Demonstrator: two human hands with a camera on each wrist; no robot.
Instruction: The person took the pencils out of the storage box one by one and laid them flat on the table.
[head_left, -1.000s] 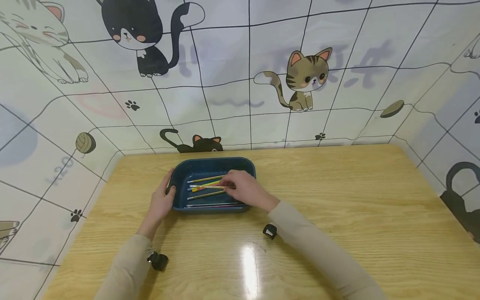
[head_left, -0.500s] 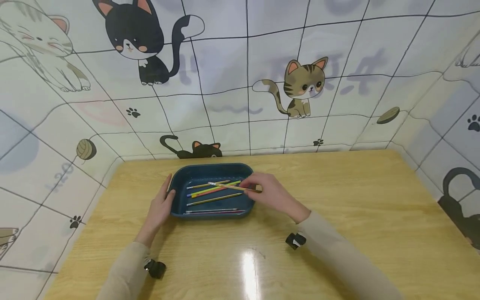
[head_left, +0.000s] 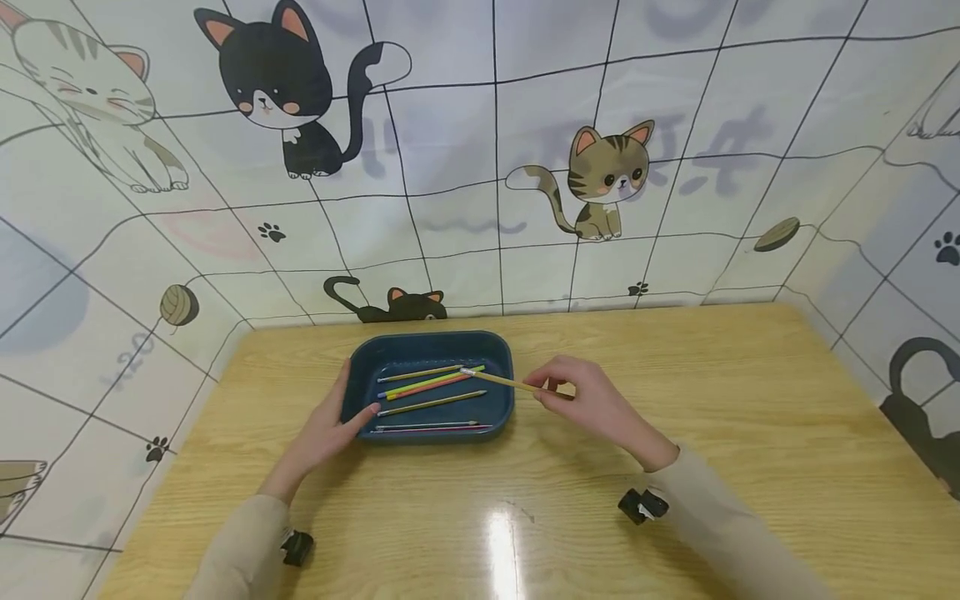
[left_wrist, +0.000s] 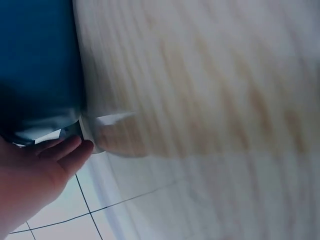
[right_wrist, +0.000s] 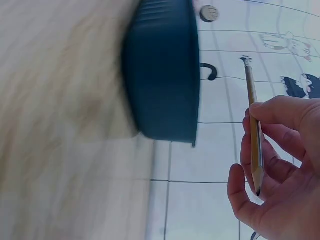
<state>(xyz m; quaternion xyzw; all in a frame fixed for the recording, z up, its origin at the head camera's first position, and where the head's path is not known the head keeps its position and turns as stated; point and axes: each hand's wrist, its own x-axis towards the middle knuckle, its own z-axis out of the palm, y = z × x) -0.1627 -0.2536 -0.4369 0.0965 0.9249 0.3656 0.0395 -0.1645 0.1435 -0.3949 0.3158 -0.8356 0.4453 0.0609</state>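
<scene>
In the head view, a dark blue plastic tray (head_left: 431, 437) stands on the table with several pencils and pens inside. My left hand (head_left: 324, 429) holds its left end, thumb over the rim and fingers along the outer wall. The left wrist view has these fingers (left_wrist: 75, 150) close against the blue wall. Just right of the tray, my right hand (head_left: 588, 398) pinches a yellow pencil (head_left: 498, 381) between thumb and fingers. The pencil's silver-banded end reaches over the tray's right rim. In the right wrist view its sharpened tip points down towards the palm.
Inside the tray lie a lime-yellow stick (head_left: 420, 387), an orange one (head_left: 435, 384), a gold pencil (head_left: 435, 402) and thin ones by the front wall. The wooden table (head_left: 712, 400) meets a cat-printed backdrop (head_left: 450, 217) behind and at both sides.
My right hand has lifted the yellow pencil from the tray and moved right, past its right rim. My left thumb has shifted further over the left front rim.
</scene>
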